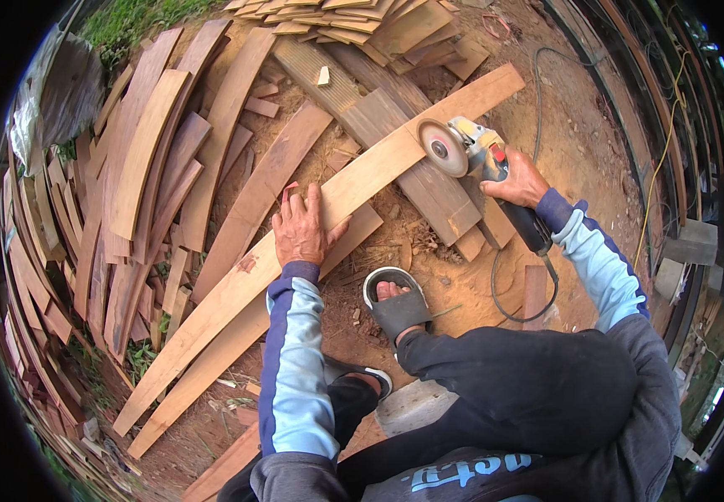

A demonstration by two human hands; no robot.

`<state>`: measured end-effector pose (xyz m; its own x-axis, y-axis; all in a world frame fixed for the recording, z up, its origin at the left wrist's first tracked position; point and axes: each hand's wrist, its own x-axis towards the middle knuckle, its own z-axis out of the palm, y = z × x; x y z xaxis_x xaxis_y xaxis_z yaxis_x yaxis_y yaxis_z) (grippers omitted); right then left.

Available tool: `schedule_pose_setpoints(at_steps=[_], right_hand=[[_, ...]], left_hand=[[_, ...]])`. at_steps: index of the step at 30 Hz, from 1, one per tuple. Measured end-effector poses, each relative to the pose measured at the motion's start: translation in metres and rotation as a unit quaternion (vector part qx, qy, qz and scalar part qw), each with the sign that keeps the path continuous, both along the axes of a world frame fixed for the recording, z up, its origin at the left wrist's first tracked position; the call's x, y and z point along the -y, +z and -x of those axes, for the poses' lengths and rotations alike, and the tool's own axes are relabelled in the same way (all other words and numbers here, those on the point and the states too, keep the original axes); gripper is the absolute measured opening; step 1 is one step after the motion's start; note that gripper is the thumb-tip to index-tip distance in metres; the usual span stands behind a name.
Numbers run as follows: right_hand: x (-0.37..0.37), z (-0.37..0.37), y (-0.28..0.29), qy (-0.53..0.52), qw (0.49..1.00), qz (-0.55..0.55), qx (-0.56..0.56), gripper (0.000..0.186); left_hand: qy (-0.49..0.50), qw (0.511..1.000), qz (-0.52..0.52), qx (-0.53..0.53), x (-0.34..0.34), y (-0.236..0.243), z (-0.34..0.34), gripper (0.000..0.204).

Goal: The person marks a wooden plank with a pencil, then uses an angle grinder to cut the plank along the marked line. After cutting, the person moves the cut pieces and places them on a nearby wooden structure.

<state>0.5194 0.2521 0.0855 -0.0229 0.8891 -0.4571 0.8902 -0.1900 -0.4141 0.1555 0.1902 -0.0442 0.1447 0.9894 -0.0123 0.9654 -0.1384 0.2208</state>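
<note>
A long, pale wooden plank (372, 174) lies diagonally from the lower left to the upper right. My left hand (299, 227) grips it near the middle, fingers over the far edge and thumb at the near edge. A small red thing shows by those fingers; its kind is unclear. In my right hand (516, 177) is an angle grinder (483, 144), fingers wrapped round its dark body. Its round disc (444, 149) is at the plank's near edge; whether it touches or spins, I cannot tell. A second pale plank (249, 320) lies partly under the first.
Beneath the worked plank, grey-brown boards (416, 171) lie crosswise as support. Many loose planks (148, 159) cover the left, and short pieces are stacked (341, 18) at the top. The grinder's cable (556, 289) loops near my sandalled foot (395, 293). Concrete blocks (692, 243) stand right.
</note>
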Motion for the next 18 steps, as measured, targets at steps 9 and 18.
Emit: schedule_pose_setpoints(at_steps=[9,18], right_hand=[[-0.003,-0.006,-0.008,0.003,1.0,-0.013,0.019,0.058],[-0.005,-0.01,-0.014,0.012,0.999,-0.034,0.016,0.051]], left_hand=[[0.0,1.0,0.014,0.013,-0.002,0.005,-0.001,0.086],[-0.001,1.0,0.003,0.012,-0.001,0.004,0.0,0.086]])
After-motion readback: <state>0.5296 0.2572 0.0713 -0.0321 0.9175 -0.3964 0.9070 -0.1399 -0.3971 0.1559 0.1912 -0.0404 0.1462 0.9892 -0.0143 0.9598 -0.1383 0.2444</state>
